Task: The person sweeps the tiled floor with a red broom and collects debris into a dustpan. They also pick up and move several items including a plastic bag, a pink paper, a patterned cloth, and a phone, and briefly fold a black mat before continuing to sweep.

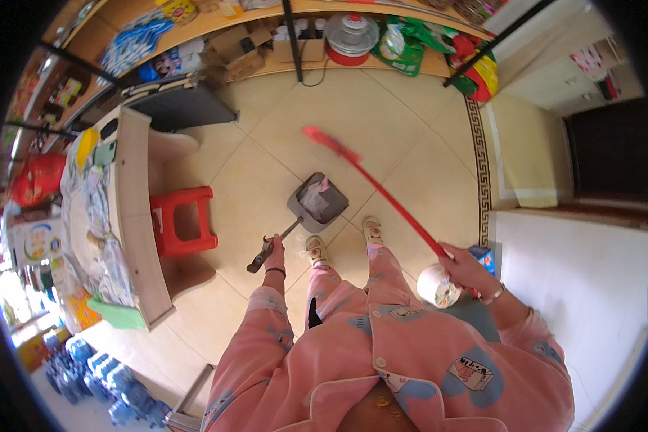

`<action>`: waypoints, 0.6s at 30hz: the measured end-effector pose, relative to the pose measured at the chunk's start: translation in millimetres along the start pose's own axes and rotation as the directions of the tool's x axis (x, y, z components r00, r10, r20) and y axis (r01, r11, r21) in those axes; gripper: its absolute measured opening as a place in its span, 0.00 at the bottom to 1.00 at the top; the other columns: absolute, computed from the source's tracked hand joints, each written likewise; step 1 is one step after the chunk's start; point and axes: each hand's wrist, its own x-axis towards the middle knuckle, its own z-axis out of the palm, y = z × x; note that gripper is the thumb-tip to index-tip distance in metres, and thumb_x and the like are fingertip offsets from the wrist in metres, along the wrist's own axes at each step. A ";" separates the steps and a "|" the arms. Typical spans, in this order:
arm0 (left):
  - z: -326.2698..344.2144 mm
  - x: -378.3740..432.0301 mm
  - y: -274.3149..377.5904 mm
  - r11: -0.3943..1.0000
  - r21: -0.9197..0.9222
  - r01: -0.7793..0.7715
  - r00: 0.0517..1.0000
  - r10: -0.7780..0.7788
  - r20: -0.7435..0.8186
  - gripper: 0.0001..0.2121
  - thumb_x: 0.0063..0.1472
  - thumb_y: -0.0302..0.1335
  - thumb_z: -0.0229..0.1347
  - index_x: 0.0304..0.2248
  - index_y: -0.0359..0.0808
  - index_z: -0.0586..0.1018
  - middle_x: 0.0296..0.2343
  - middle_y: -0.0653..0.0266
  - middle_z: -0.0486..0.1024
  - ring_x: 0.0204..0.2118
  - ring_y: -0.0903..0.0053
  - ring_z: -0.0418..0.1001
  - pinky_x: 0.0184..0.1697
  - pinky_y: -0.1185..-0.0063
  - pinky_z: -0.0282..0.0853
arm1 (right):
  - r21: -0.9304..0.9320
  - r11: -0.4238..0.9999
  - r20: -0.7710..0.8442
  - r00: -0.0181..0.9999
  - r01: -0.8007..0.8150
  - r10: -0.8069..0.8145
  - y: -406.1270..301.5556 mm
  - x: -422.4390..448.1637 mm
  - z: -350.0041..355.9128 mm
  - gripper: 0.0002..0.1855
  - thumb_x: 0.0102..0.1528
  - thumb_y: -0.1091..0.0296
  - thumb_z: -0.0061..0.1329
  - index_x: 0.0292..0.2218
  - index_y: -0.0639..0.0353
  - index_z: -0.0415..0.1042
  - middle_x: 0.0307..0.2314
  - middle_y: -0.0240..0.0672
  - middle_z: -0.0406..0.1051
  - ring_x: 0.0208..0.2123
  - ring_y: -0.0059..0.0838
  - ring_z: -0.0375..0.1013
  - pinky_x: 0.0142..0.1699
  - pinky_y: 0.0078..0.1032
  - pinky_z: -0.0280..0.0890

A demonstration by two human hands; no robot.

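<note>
My left hand (274, 255) grips the handle of a grey long-handled dustpan (324, 220), whose pan is out in front of my feet. Crumpled white and pink scraps of paper or tissue (316, 198) lie inside the pan. In my right hand (467, 270) is the red handle of a broom (399, 208). The broom's red head (332, 144) points away from me, beyond the dustpan and slightly to its right. Some blur softens the broom head, and I cannot tell whether its bristles touch the tiled floor (281, 146).
A red plastic stool (186, 221) stands at the left, against a wooden desk (140, 216) piled with cloth. Wooden shelves (272, 67) with a black frame line the far side. Close by my right hand is a white round container (437, 286). Bottled water packs (108, 378) sit lower left.
</note>
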 end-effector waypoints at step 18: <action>-26.2 -170.3 -90.1 0.879 -0.471 -0.072 0.855 -0.189 -0.483 0.10 0.56 0.32 0.51 0.28 0.34 0.66 0.24 0.62 0.68 0.24 0.73 0.71 0.27 0.79 0.73 | -0.776 0.451 0.233 0.864 0.442 -0.446 -47.1 284.8 46.6 0.23 0.51 0.70 0.33 0.48 0.68 0.53 0.25 0.50 0.69 0.30 0.47 0.70 0.34 0.39 0.65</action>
